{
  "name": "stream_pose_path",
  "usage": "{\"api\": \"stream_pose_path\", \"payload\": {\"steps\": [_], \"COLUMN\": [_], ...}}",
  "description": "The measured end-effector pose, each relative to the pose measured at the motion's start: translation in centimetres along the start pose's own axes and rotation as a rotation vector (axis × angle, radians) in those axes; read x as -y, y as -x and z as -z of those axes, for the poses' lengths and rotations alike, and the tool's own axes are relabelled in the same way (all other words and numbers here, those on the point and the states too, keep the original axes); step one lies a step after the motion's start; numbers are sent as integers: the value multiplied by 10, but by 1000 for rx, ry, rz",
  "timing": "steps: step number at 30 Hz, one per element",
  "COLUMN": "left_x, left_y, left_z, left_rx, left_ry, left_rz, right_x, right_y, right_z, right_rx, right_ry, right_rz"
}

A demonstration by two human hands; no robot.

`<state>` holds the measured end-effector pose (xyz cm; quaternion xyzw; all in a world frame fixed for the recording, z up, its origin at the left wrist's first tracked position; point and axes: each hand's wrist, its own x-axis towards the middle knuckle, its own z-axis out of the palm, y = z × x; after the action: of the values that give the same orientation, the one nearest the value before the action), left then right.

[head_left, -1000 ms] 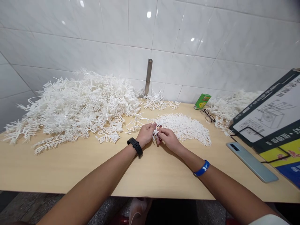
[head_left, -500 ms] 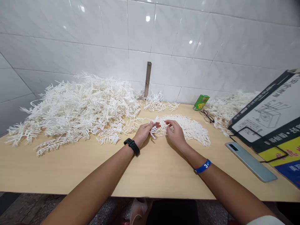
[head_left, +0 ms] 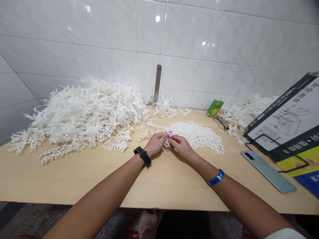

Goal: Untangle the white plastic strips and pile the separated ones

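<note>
Left hand (head_left: 156, 143) and right hand (head_left: 181, 147) held low over the surface (head_left: 74, 179), fingers (head_left: 172, 138) of both closed in a tight, close-set pinch on a small white branched plastic sprig (head_left: 167, 138), with a flat mat of white sprigs (head_left: 196, 137) just beyond the fingers and a larger heap of sprigs (head_left: 87, 113) to their left.

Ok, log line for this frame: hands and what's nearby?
left hand: pinching white branched plastic piece | right hand: pinching same piece | nearest: white plastic pile

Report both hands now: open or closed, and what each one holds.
Left hand: closed, pinching a white plastic sprig.
Right hand: closed, pinching the same sprig.
</note>
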<state>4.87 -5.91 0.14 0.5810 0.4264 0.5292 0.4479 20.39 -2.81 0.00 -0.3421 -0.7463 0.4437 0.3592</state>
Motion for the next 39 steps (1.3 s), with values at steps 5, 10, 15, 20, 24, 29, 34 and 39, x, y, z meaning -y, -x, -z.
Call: {"api": "stream_pose_path", "payload": {"steps": [5,10,15,20,24,29,34,39], "left_x": [-3,1,1,-7,-5,2,6,8], "left_y": [2,0,-4,-2,0,-1,-2,-1], "left_z": [-4,-5,3,5,1,-1,0,-1], "left_rx": [-34,-136,-382,-245,-147,-80,-43,2], "left_ry": [-1,-34,238,320,300,155,-36,-37], "left_rz": [-35,0,161,192,161,46,15,-23], "right_x": [0,1,10,7,-1,6,10,6], "right_y": [-2,1,9,3,-5,-1,6,5], "right_z": [-2,-3,-9,2,14,10,-5,-6], "right_rx": [25,121,172,-75,-329,-250,-52,-11], "right_ry": [-13,-118,-9,269,422,230,82,45], "right_rz": [-31,-10,165,168,27,103,67,53]}}
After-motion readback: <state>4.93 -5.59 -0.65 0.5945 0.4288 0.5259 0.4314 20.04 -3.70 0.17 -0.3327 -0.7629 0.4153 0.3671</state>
